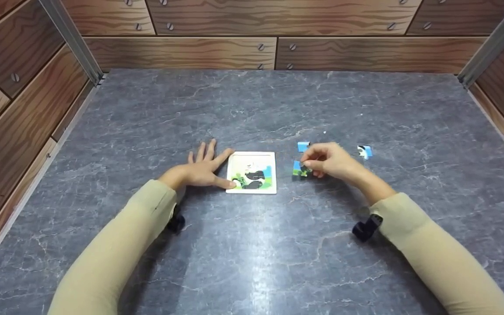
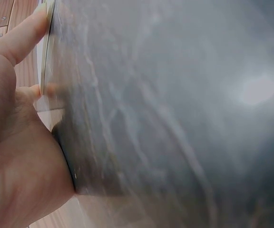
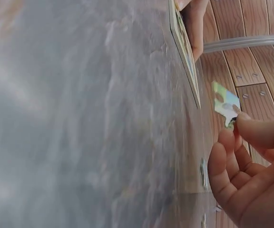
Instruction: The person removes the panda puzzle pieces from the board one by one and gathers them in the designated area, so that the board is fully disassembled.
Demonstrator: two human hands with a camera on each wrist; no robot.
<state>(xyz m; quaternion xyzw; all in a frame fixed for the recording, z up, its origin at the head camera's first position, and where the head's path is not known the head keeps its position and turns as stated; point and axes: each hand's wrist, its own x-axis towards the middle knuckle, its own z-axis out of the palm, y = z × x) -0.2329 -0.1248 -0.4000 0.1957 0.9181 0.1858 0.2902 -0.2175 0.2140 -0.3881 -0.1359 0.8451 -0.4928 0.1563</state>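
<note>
A square panda jigsaw board (image 1: 251, 153) with a pale raised frame lies on the table, its lower part filled with pieces showing a panda and green leaves. My left hand (image 1: 199, 171) is spread flat at its left side, thumb on the lower left corner and index fingertip at the upper left. To the right of the board, my right hand (image 1: 328, 162) pinches a blue and green puzzle piece (image 1: 297, 168) between thumb and fingers. The right wrist view shows this puzzle piece (image 3: 226, 102) held up off the table, tilted, its lower end hidden by the fingertips.
Just beyond the right hand lies a blue puzzle piece (image 1: 303, 146), partly covered by the fingers. Farther right is a blue, white and black puzzle piece (image 1: 365, 152). The grey marbled table (image 1: 252, 245) is bounded by wood-patterned walls (image 1: 182, 53) at the back and sides.
</note>
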